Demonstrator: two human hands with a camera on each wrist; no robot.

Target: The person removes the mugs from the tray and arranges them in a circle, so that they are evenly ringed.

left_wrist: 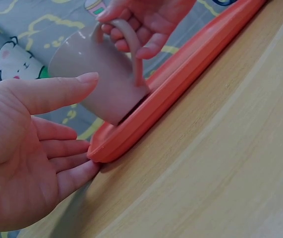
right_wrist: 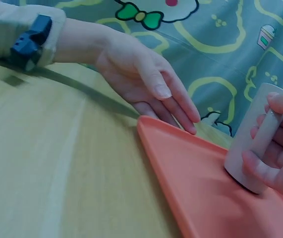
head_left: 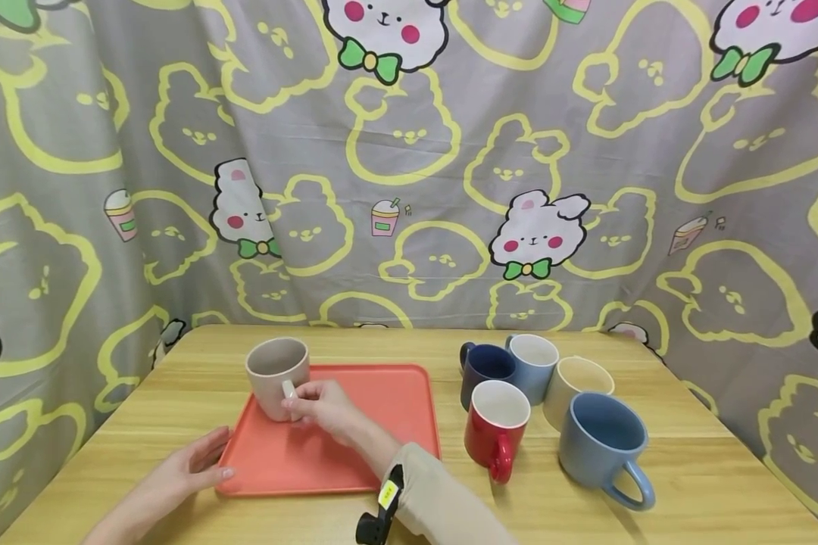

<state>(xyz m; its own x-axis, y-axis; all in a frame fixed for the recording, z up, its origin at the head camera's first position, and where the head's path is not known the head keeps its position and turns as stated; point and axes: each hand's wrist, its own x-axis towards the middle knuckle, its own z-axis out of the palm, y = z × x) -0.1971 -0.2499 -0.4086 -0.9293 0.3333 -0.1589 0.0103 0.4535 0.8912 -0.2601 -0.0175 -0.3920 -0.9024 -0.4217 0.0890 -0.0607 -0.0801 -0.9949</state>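
A beige mug [head_left: 267,390] is upright at the far left corner of the coral-red tray [head_left: 375,393]. My right hand [head_left: 330,409] grips it by the handle, thumb and fingers about the loop, as the right wrist view also shows. The dark-edged base of the mug is at the tray's surface; whether its whole base touches I cannot tell. At the tray's near left corner, my left hand [head_left: 187,469] has its fingers extended against the outer edge, thumb apart. In the left wrist view those fingers [left_wrist: 69,163] meet the tray's corner.
Right of the tray stand several mugs: navy [head_left: 480,386], light blue [head_left: 535,371], cream [head_left: 564,397], red [head_left: 488,435] and a larger grey-blue one [head_left: 586,450]. They stand close together on the wooden table [head_left: 709,469]. A patterned curtain [head_left: 423,151] hangs behind.
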